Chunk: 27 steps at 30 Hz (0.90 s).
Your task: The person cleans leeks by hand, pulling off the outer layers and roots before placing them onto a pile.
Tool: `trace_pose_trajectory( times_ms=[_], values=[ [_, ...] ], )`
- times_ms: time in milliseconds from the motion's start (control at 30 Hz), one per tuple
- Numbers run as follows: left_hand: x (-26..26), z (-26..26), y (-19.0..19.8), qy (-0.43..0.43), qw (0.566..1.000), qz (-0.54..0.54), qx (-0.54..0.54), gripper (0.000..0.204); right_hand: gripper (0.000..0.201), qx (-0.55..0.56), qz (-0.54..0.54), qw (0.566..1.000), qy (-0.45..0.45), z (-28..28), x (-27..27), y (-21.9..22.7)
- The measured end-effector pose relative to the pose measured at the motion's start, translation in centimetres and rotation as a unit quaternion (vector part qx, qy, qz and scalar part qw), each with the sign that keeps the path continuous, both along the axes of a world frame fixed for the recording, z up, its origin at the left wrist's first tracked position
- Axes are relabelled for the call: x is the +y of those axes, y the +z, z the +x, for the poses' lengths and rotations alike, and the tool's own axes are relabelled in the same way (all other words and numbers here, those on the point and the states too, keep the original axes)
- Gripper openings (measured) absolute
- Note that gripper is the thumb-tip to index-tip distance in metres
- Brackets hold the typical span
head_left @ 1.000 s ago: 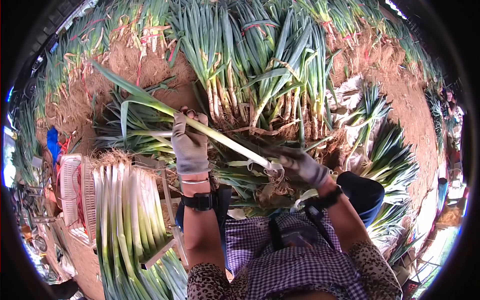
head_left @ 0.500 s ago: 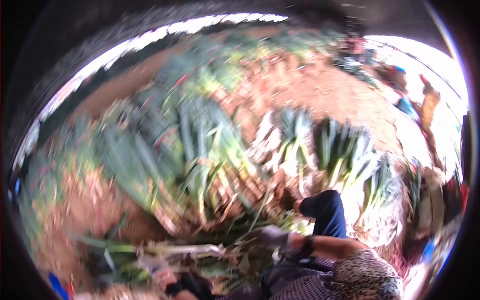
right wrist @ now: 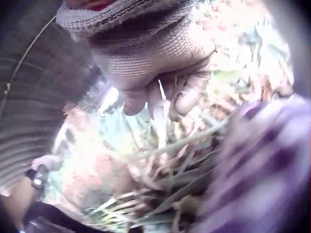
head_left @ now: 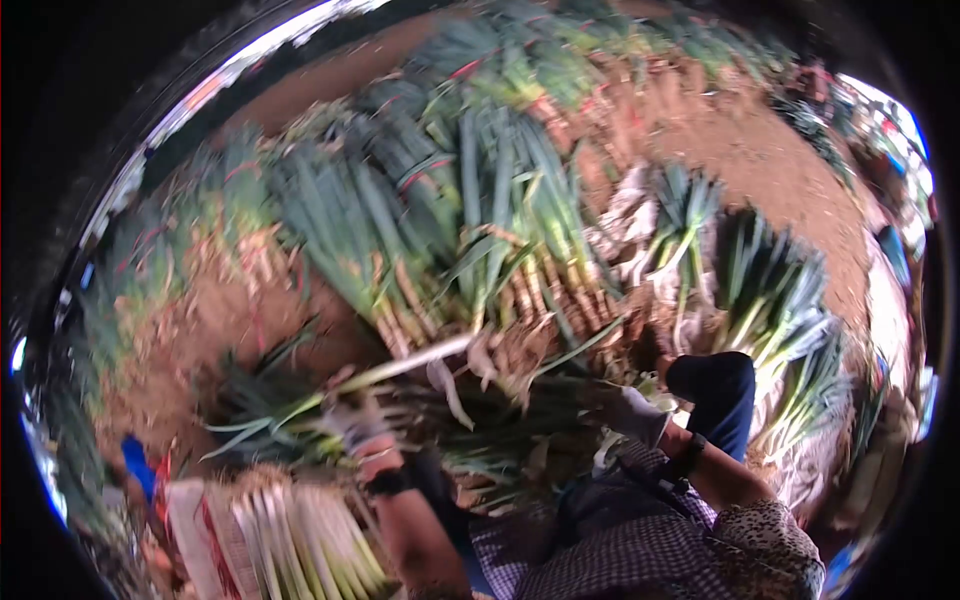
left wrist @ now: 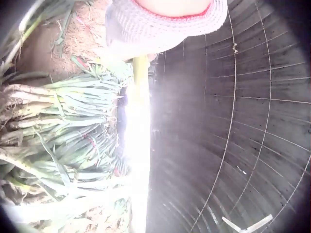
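Observation:
In the head view my gloved left hand [head_left: 362, 425] grips a leek [head_left: 410, 365] by its stalk, the white end pointing right and upward. A loose strip of pale skin [head_left: 450, 392] hangs near that end. The left wrist view shows the glove [left wrist: 163, 31] above part of the pale stalk [left wrist: 140, 80], washed out by glare. To the right, my gloved right hand [head_left: 632, 412] is low beside the knee, away from the leek. In the right wrist view its curled fingers [right wrist: 187, 97] pinch a thin whitish strip of leek skin [right wrist: 162, 114].
Untrimmed leeks [head_left: 500, 230] with soil and roots lean in bundles ahead. More leeks [head_left: 770, 285] lie at the right on pale sheeting. Cleaned white leeks [head_left: 305, 540] are stacked at the lower left, next to a pale crate [head_left: 195, 530]. Leaf scraps [head_left: 520, 440] cover the ground between the hands.
The head view has swung to the right and partly back. My right hand has left the leek's root end and moved off to the right. The left hand still grips the leek.

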<state>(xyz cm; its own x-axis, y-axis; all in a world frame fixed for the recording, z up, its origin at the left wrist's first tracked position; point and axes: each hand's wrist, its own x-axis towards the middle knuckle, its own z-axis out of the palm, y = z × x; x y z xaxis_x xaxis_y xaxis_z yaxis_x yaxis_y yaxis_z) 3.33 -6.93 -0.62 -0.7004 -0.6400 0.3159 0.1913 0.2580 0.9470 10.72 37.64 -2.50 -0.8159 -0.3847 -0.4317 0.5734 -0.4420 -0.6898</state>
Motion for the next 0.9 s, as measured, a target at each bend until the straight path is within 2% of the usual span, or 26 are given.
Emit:
trace_pose_trajectory(
  times_ms=[33,67,100,133,200,233,300,333,367,400,433,467,500,533,567,600,667,700,800,867,900],
  values=[
    [0.4,-0.6,-0.4,-0.091,0.95,0.277,0.115,0.008,0.058,0.356,0.261,0.895,0.072,-1.7,-3.2,1.4],
    [0.8,-1.3,-0.9,-0.114,0.803,0.537,0.232,0.007,0.066,0.417,0.284,0.859,0.089,-2.9,-6.3,2.6],
    [1.4,-1.5,-1.2,-0.144,0.765,0.568,0.266,0.009,0.073,0.477,0.303,0.819,0.1,-4.1,-9.5,3.8],
    [2.1,-1.7,-1.4,-0.173,0.724,0.599,0.297,0.012,0.077,0.252,0.126,0.956,0.076,-4.9,-12.5,4.8],
    [3.4,-1.2,0.0,-0.118,0.734,0.612,0.27,0.012,0.076,0.381,0.017,0.924,0.0,-8.1,-17.7,3.2],
    [3.9,-0.7,1.1,-0.117,0.73,0.625,0.252,0.013,0.072,0.344,0.033,0.938,-0.007,-8.8,-18.9,3.6],
    [3.0,-1.2,0.0,-0.118,0.732,0.618,0.261,0.013,0.052,0.247,-0.013,0.968,0.04,-8.4,-18.8,3.6],
    [2.3,-1.2,-0.6,-0.117,0.735,0.614,0.263,0.013,0.043,0.21,-0.022,0.972,0.101,-8.2,-17.8,2.9],
    [1.9,-1.0,-0.4,-0.111,0.74,0.616,0.248,0.014,0.035,0.156,0.014,0.985,0.074,-6.9,-17.1,4.1],
    [1.8,-0.7,0.4,-0.115,0.727,0.63,0.25,0.013,0.029,0.102,0.049,0.993,0.046,-5.5,-16.5,5.5],
    [2.1,-0.2,1.1,-0.117,0.731,0.622,0.255,0.013,0.023,0.065,0.078,0.995,0.016,-4.9,-14.5,4.0],
    [2.4,-0.1,1.7,-0.12,0.735,0.613,0.263,0.013,0.021,0.009,0.056,0.995,-0.078,-4.2,-13.2,5.2],
    [2.1,-0.4,1.0,-0.115,0.731,0.621,0.257,0.013,0.022,0.138,0.118,0.983,-0.038,-4.5,-12.0,2.8],
    [2.0,-0.5,0.2,-0.11,0.727,0.63,0.249,0.014,0.023,0.263,0.177,0.948,0.002,-4.5,-11.1,0.3],
    [3.0,-0.4,1.1,-0.117,0.727,0.633,0.239,0.016,0.032,0.262,0.113,0.958,0.026,-4.5,-12.1,2.5],
    [3.2,-0.6,0.3,-0.122,0.716,0.65,0.222,0.016,0.045,0.182,0.141,0.972,0.046,-4.3,-13.2,4.7],
    [4.5,-0.5,1.2,-0.107,0.71,0.672,0.182,0.017,0.058,0.248,0.048,0.968,-0.004,-5.4,-16.3,5.9],
    [4.6,-0.5,1.0,-0.062,0.72,0.674,0.15,0.017,0.052,0.211,0.074,0.971,0.08,-5.4,-15.9,7.7],
    [2.9,-0.9,-0.5,-0.072,0.732,0.651,0.189,0.016,0.04,0.059,-0.046,0.995,0.06,-3.1,-14.3,7.2],
    [1.3,-1.3,-1.7,-0.064,0.716,0.673,0.171,0.01,0.032,0.081,0.017,0.994,0.069,-0.3,-10.1,6.4],
    [1.8,-1.3,-1.8,-0.061,0.718,0.674,0.164,0.009,0.031,0.161,0.037,0.98,0.113,0.8,-8.8,9.2]
  ],
)
